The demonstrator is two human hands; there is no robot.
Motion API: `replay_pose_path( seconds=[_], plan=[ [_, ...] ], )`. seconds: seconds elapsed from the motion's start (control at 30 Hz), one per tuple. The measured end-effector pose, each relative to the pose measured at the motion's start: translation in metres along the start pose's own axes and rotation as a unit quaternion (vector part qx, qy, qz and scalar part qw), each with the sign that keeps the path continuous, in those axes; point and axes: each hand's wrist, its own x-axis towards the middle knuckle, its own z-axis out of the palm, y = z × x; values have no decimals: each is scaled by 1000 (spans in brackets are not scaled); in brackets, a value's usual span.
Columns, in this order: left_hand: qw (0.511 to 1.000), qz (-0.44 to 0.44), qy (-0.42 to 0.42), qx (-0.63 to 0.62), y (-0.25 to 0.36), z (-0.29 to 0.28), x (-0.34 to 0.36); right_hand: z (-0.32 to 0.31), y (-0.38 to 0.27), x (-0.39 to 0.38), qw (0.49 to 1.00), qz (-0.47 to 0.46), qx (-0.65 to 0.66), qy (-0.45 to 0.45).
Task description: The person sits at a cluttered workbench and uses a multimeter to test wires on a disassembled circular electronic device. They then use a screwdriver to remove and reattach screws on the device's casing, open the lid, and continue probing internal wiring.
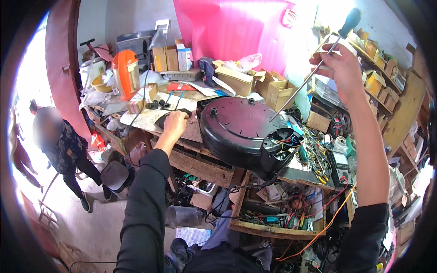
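On the tabletop [193, 132]: black round appliance [241, 122], wiring [292, 139] exposed | your right hand [342, 69] pinches a screwdriver [306, 79] slanting over it | your left hand [174, 125] curled by a dark piece [160, 121], can't tell if gripping | risk: pinch slips, screwdriver could skid into that wiring
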Motion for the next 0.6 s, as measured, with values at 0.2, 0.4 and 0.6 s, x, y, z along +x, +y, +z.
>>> replay_pose_path(
  seconds=[0.2,0.4,0.6],
  plan=[
    [998,24,25,47,-5,18,-3,18,-6,-11,1000,1,9,-28],
    [946,-88,129,-283,17,24,-14,23,4,-10,999,-9,8,-38],
    [708,-245,-139,-647,66,4,-26,23,14,-13,999,6,5,-34]
  ],
)
